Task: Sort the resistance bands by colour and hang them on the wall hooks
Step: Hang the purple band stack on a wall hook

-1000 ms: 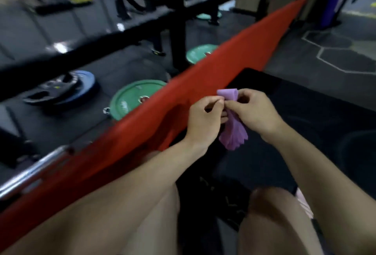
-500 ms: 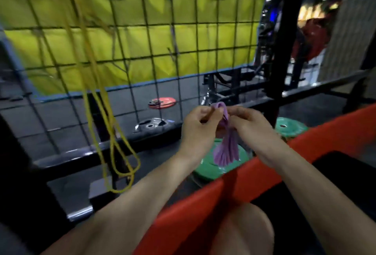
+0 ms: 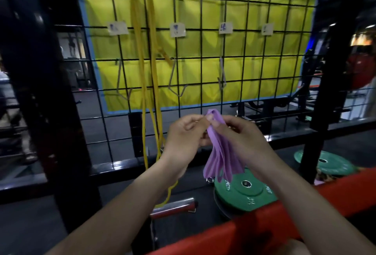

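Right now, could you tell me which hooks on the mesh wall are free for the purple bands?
Three free hooks: one left of the yellow bands, two right of them. The yellow bands' strip is crowded. Both hands hold the purple bands.

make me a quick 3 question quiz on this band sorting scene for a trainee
1. True or false: yellow bands already hang on the wire grid.
2. What do the left hand and the right hand hold? A) a purple band bundle B) a green weight plate C) a paper label
3. How many paper labels are fixed to the grid?

Key
1. True
2. A; both hands pinch its top
3. Four
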